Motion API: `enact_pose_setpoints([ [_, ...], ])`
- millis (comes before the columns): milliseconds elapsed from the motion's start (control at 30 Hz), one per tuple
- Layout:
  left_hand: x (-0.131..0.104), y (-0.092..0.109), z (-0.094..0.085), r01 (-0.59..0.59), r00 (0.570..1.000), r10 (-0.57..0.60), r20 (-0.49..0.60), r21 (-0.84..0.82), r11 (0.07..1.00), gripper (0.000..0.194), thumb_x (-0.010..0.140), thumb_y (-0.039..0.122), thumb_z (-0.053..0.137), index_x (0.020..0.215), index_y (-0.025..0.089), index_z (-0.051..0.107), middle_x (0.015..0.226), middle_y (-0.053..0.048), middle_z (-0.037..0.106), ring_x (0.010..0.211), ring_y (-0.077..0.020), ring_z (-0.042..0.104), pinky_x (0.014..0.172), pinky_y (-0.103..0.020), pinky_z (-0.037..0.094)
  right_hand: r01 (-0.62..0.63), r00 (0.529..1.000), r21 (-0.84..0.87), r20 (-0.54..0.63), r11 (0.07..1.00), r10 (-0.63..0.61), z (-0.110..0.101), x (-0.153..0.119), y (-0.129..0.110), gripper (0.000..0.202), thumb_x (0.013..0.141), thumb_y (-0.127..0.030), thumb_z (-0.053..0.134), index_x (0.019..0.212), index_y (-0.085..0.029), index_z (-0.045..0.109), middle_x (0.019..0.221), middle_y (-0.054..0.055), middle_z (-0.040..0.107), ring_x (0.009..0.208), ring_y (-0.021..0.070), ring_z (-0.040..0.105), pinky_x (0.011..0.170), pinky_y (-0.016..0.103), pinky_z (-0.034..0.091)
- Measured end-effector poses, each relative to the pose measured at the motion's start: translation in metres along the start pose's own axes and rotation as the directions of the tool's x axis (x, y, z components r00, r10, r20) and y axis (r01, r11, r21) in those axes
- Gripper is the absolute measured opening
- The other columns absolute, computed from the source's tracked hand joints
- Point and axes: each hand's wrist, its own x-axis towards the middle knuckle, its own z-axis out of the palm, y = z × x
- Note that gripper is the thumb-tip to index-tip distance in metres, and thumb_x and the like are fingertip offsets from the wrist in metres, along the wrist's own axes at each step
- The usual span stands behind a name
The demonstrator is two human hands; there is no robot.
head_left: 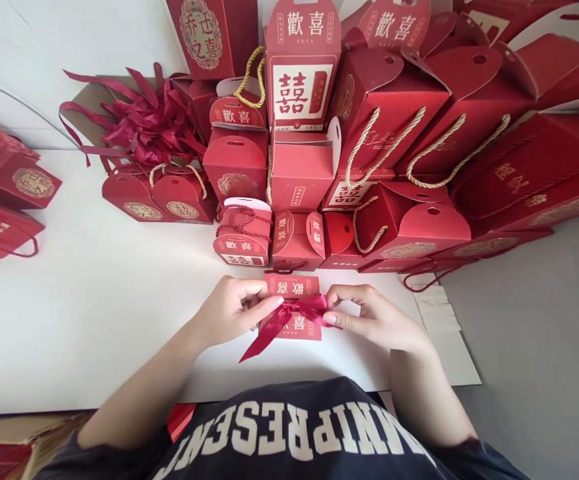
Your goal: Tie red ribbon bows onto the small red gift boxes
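Note:
A small red box with white characters (297,331) lies on the white table close to my body. Across its top runs a dark pink ribbon (268,333), looped and knotted near the middle, one tail hanging toward me. My left hand (237,307) pinches the ribbon beside the knot, thumb pointing right. On the other side, my right hand (369,313) holds the ribbon loop between thumb and fingers. Parts of the box and the ribbon ends are hidden by my fingertips.
Red gift boxes (302,167), some with gold rope handles, are stacked behind my hands. A heap of loose ribbons (154,123) sits at the back left. More red boxes (24,183) stand far left on the white table (94,313); an open carton (14,427) is below it.

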Motion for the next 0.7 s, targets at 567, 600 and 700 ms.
enact_pose_setpoints([
  [567,0.01,-0.011,0.007,0.087,0.982,-0.095,-0.161,-0.056,0.995,0.05,0.085,0.037,0.062,0.056,0.018,0.027,0.05,0.006,0.032,0.049,-0.0065,0.029,0.047,-0.021,0.023,-0.156,0.978,0.315,0.185,0.936,0.1,0.004,0.008,0.021,0.041,0.095,-0.049,0.056,0.07,-0.017,0.053,0.066,-0.002,0.046,0.062,0.011,0.043,0.059,0.024,0.036],
  [600,0.01,-0.011,0.006,0.093,0.985,-0.102,-0.141,-0.07,0.993,0.049,0.083,0.037,0.064,0.056,0.018,0.029,0.051,0.006,0.033,0.049,-0.0066,0.03,0.047,-0.021,0.024,-0.145,0.975,0.297,0.204,0.944,0.086,0.002,0.009,0.024,0.041,0.095,-0.049,0.056,0.07,-0.017,0.053,0.066,-0.002,0.047,0.062,0.0109,0.044,0.06,0.024,0.037],
  [700,0.01,-0.012,0.002,0.124,0.99,-0.131,-0.059,-0.118,0.985,0.041,0.079,0.037,0.07,0.059,0.017,0.04,0.055,0.005,0.043,0.052,-0.0079,0.039,0.049,-0.021,0.029,-0.113,0.958,0.253,0.284,0.961,0.038,-0.006,0.01,0.034,0.042,0.094,-0.05,0.057,0.069,-0.016,0.055,0.068,-0.002,0.051,0.064,0.0109,0.047,0.063,0.024,0.039],
])
